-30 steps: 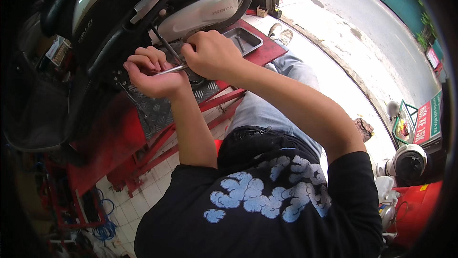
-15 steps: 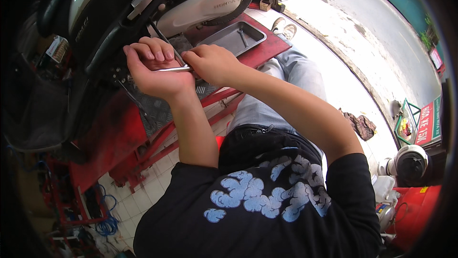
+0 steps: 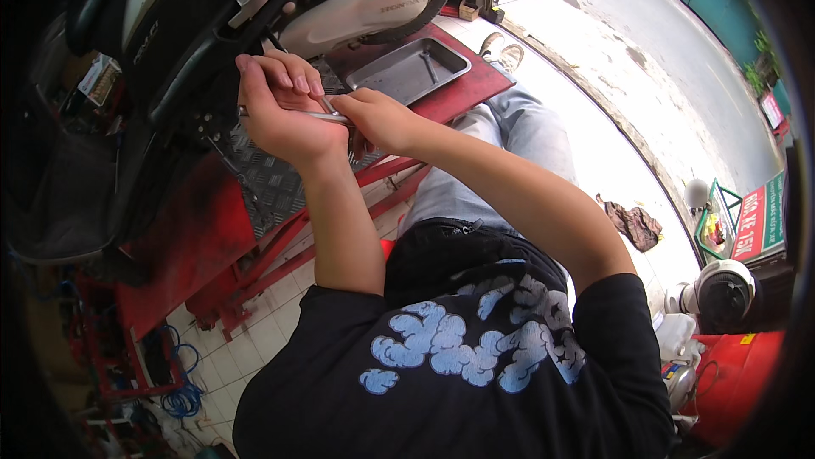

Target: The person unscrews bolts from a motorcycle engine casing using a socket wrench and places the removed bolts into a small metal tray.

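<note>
Silver rod (image 3: 329, 117), apparently a hand tool, spans the gap between the person's two hands, with a tip showing past the thumb side of the left. The right hand (image 3: 378, 122) is closed around its near end; the left hand (image 3: 289, 123) has half-curled fingers, and whether it truly grips cannot be told. Compared with a second ago, the right hand sits lower and the left is turned more upright, which suggests the tool is being worked or re-gripped, with the job unfinished. Just beyond the right hand, the metal tray (image 3: 386, 78) shows more fully, resting on the red platform (image 3: 486, 85). The scooter (image 3: 352, 19) stands beyond both hands.
</note>
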The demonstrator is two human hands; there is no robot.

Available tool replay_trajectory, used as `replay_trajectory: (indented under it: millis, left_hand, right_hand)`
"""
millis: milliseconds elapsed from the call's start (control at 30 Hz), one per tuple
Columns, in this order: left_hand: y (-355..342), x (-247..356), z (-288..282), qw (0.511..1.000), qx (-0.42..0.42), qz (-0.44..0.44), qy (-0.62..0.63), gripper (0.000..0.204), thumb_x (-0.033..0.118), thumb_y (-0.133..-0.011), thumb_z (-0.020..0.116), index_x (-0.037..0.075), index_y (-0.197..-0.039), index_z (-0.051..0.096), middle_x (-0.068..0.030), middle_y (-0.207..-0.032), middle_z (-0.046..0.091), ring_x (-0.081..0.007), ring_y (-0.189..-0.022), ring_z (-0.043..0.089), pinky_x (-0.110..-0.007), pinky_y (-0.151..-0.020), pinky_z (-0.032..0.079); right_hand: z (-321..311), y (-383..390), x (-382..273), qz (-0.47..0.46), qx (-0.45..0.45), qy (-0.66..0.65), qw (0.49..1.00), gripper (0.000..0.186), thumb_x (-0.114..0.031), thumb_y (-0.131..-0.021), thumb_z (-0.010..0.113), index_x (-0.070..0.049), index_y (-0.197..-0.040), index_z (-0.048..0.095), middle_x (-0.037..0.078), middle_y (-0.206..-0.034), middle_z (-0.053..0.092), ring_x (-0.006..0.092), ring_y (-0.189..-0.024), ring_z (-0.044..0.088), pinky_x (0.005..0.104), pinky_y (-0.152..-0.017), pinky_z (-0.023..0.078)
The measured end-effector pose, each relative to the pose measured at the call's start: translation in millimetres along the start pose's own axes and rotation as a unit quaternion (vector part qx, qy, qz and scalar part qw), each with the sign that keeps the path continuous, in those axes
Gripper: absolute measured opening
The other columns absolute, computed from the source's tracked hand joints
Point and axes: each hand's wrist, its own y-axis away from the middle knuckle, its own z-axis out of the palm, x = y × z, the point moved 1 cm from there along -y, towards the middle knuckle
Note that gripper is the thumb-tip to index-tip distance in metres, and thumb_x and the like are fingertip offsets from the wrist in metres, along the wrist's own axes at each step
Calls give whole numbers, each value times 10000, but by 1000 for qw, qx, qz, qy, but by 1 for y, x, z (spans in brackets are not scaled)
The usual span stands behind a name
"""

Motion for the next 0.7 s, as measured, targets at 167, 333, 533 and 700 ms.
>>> replay_trajectory:
  millis: [167,333,533,700]
  left_hand:
    - [0,3,0,1000,2,-5,3,407,316,-1046,457,129,-693,380,9,-642,368,-90,-516,315,-245,-474,273]
    - [4,5,1,999,31,14,-20,430,344,-1050,455,136,-685,368,11,-624,362,-87,-480,315,-254,-457,262]
    - [6,3,5,1000,17,16,-17,412,316,-1044,450,132,-686,363,5,-634,379,-81,-496,320,-244,-462,261]
    - [5,5,3,1000,-7,-14,-18,371,275,-1034,438,118,-702,384,-7,-650,394,-78,-529,333,-239,-475,268]
  right_hand:
    - [3,0,-3,25,34,-4,999,531,-415,-1002,437,9,-799,683,181,-688,664,297,-656,669,410,-669,498]
    - [10,18,-7,-55,175,78,980,550,-403,-1017,417,29,-767,648,243,-696,617,446,-708,603,488,-691,467]
    - [8,19,1,-85,206,117,968,547,-386,-1026,414,17,-731,636,263,-714,608,476,-726,592,528,-689,447]
    - [11,16,6,-81,214,123,966,548,-387,-1024,417,7,-710,630,255,-708,613,472,-730,600,532,-683,447]
